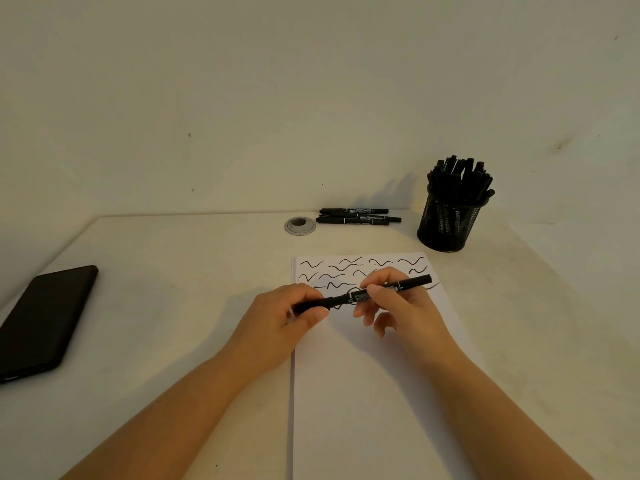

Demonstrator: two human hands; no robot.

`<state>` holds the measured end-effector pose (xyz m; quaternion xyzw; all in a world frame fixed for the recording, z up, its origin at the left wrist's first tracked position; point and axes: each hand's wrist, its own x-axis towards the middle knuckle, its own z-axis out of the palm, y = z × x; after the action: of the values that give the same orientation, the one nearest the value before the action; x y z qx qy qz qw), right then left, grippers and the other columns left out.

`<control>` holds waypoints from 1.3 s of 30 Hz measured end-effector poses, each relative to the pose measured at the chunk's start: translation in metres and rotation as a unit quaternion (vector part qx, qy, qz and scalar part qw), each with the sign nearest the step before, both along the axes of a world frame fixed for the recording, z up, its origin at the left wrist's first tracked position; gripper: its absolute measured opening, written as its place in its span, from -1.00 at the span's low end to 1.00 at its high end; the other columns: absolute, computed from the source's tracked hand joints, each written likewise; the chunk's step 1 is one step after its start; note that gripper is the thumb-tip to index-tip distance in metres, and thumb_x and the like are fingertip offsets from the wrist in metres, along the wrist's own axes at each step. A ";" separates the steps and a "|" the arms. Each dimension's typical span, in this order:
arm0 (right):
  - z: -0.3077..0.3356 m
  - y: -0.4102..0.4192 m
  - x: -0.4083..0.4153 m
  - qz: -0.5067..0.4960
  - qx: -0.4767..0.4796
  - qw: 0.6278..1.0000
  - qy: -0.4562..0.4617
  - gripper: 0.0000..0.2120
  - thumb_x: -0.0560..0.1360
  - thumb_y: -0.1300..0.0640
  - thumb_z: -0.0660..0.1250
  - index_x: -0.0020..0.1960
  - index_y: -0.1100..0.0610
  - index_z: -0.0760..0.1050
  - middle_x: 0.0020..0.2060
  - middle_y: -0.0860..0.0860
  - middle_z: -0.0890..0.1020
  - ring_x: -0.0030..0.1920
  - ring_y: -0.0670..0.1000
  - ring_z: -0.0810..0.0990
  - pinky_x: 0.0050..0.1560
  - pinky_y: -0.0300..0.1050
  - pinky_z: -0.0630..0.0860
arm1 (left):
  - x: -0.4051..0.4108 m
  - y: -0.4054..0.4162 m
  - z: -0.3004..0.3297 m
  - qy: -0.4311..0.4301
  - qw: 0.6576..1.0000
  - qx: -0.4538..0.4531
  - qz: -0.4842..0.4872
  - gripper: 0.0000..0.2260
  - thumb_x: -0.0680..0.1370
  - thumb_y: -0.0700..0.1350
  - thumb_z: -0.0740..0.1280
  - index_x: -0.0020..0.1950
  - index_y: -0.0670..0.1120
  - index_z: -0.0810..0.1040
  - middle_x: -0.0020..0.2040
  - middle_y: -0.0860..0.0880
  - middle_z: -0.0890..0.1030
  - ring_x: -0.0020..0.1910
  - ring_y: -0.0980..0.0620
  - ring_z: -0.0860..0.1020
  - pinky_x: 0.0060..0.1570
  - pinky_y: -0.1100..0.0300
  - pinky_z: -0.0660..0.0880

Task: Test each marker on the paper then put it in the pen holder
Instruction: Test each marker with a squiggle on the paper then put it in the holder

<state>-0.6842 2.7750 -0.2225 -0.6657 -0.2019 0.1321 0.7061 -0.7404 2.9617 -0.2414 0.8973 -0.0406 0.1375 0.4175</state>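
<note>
Presently, in the head view, both hands hold one black twin-tip marker (363, 294) level above the paper (363, 393). The left hand (291, 315) pinches its left end, seemingly at the cap; the right hand (398, 301) grips the barrel between thumb and fingers. The task appears well advanced: three rows of wavy test strokes (346, 271) cross the sheet's top, and the mesh pen holder (450, 221) stands packed with markers. Still outstanding: this marker and the loose markers (358, 216) lying by the wall. Whether the cap is coming off or going on cannot be told; the left fingers hide the joint. The strokes beneath the hands are covered.
</note>
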 end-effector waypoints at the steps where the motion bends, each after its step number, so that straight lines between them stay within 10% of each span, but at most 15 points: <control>1: 0.000 0.000 -0.001 0.010 -0.003 1.000 0.001 -0.85 0.52 0.32 0.19 -0.18 0.16 0.45 -0.41 0.08 0.65 -0.41 -0.03 0.55 -0.48 -0.23 0.41 | 0.000 -0.001 0.000 -0.002 1.000 -0.015 -0.006 -0.92 0.44 0.08 0.26 -0.19 0.29 0.49 -0.24 0.27 0.55 -0.30 0.24 0.45 -0.29 0.46 0.32; 12: -0.001 0.002 -0.004 0.022 -0.001 1.000 -0.021 -0.88 0.44 0.31 0.34 -0.22 0.13 0.54 -0.42 0.03 0.63 -0.45 -0.04 0.49 -0.45 -0.22 0.43 | -0.009 -0.013 0.007 0.009 0.994 -0.111 0.005 -0.82 0.53 -0.02 0.23 -0.28 0.05 0.45 -0.55 0.12 0.30 -0.52 0.16 0.21 -0.50 0.39 0.14; 33: -0.002 0.000 0.006 -0.034 0.099 0.991 0.084 -0.82 0.45 0.26 0.32 -0.26 0.06 0.61 -0.38 0.01 0.62 -0.34 -0.07 0.54 -0.43 -0.24 0.43 | -0.010 -0.018 0.018 0.002 0.991 -0.128 0.041 -0.79 0.57 -0.14 0.19 -0.25 0.08 0.37 -0.49 0.18 0.42 -0.51 0.16 0.27 -0.48 0.38 0.21; 39: 0.007 -0.004 0.017 -0.112 -0.243 0.943 -0.196 -0.88 0.42 0.07 0.39 -0.28 -0.07 0.54 -0.38 -0.26 0.57 -0.25 -0.23 0.47 -0.23 -0.44 0.32 | -0.002 -0.005 0.025 -0.008 0.996 -0.026 0.090 -0.81 0.54 -0.09 0.23 -0.25 0.12 0.38 -0.47 0.19 0.45 -0.47 0.16 0.36 -0.43 0.34 0.27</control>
<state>-0.6676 2.7711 -0.2153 -0.8484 -0.2223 -0.0360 0.4791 -0.7429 2.9572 -0.2164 0.8851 0.0411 0.1825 0.4261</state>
